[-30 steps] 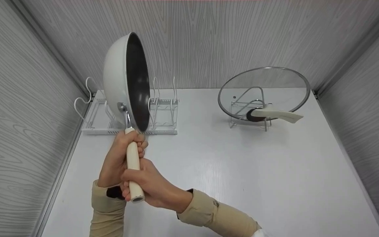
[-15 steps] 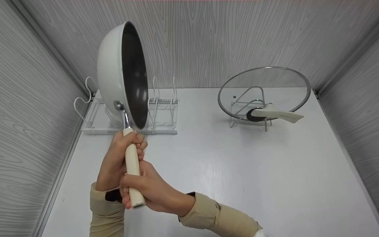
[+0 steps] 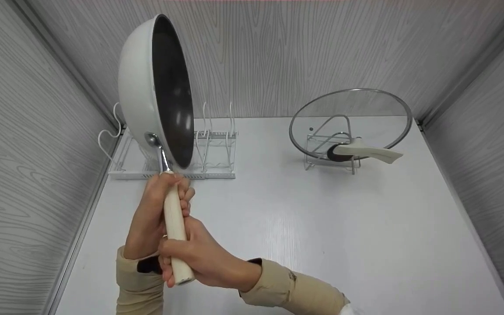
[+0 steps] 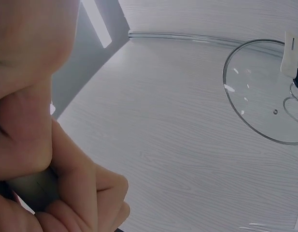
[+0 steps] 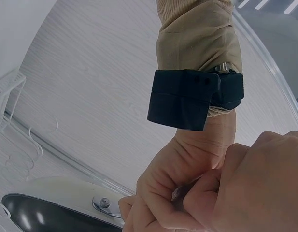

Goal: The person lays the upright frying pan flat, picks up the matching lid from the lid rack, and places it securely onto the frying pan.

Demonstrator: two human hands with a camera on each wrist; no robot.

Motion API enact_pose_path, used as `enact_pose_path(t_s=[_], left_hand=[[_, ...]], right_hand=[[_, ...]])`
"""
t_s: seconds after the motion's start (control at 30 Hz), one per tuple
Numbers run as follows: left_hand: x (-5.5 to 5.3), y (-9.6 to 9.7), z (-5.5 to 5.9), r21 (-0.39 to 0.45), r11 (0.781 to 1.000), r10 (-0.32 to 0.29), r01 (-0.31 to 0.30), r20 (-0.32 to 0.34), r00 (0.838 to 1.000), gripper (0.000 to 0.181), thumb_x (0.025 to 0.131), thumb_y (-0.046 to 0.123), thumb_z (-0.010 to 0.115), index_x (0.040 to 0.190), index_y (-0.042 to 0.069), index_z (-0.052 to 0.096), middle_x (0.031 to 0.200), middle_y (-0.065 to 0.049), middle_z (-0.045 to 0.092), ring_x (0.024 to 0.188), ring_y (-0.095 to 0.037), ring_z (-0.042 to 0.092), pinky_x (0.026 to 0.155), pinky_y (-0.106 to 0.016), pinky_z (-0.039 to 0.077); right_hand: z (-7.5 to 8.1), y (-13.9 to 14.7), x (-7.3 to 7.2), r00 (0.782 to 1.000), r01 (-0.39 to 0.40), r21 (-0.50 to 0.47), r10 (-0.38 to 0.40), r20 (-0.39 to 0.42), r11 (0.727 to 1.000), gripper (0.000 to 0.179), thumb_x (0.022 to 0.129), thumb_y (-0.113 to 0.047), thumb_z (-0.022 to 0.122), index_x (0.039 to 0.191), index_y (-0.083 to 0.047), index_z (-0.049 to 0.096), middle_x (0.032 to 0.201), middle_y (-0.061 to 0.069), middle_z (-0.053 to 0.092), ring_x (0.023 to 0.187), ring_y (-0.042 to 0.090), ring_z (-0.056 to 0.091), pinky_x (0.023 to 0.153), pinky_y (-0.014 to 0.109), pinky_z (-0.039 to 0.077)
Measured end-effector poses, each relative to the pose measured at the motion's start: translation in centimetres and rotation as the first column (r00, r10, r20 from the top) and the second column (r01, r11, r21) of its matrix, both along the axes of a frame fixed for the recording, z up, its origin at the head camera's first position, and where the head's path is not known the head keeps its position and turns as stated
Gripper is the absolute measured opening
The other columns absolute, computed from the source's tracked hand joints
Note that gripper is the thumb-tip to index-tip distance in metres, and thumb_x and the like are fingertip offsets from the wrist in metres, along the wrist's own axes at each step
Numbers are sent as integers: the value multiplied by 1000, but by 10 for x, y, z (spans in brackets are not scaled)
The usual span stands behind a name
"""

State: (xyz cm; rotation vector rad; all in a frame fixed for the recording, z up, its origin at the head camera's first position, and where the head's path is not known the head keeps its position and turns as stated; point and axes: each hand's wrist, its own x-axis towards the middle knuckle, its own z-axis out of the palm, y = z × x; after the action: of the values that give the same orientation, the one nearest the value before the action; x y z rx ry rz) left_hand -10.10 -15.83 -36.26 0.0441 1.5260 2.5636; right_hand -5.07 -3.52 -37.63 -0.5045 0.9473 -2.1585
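Observation:
A deep white frying pan with a dark inside is tipped on its side in the air, its opening facing right. My left hand grips the cream handle close to the metal neck. Lower down, near the handle's end, my right hand is wrapped round the same handle. Behind and below the pan stands a white wire rack, partly hidden by it. In the right wrist view the pan shows at the bottom left, beside the left hand.
On the right, a glass lid with a cream handle leans upright in a small wire stand. Grey wood-grain walls enclose the white table at the back and both sides.
The pan has risen and shifted left in the head view, its handle leaning more to the left. Both hands keep their hold and have moved slightly down. The lid has stayed put.

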Motion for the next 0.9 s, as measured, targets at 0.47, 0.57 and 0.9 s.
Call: enact_pose_path(t_s=[0.47, 0.57, 0.9], left_hand=[[9, 5, 11, -25, 1000, -7, 6, -40, 999, 23, 94, 6, 54, 73, 2, 47, 61, -4, 45, 47, -9, 48, 45, -19, 47], [10, 6, 12, -60, 998, 17, -18, -12, 1000, 17, 91, 1, 56, 77, 1, 47, 62, -6, 47, 46, -11, 48, 45, -20, 47], [9, 12, 13, -56, 998, -21, 22, 27, 999, 13, 85, -5, 51, 86, 2, 39, 69, -5, 45, 50, -11, 48, 46, -20, 46]], right_hand=[[4, 6, 10, 997, -26, -43, 22, -77, 999, 20, 90, 2, 45, 108, -4, 39, 62, -1, 56, 50, 6, 61, 48, 22, 53], [4, 7, 11, 996, -15, -48, 11, -86, 999, 26, 89, 2, 45, 113, -3, 37, 63, 0, 56, 50, 7, 60, 48, 22, 53], [3, 12, 14, 993, 26, -40, -30, -117, 999, 27, 87, 0, 47, 113, -3, 38, 62, 1, 55, 49, 7, 60, 47, 23, 53]])
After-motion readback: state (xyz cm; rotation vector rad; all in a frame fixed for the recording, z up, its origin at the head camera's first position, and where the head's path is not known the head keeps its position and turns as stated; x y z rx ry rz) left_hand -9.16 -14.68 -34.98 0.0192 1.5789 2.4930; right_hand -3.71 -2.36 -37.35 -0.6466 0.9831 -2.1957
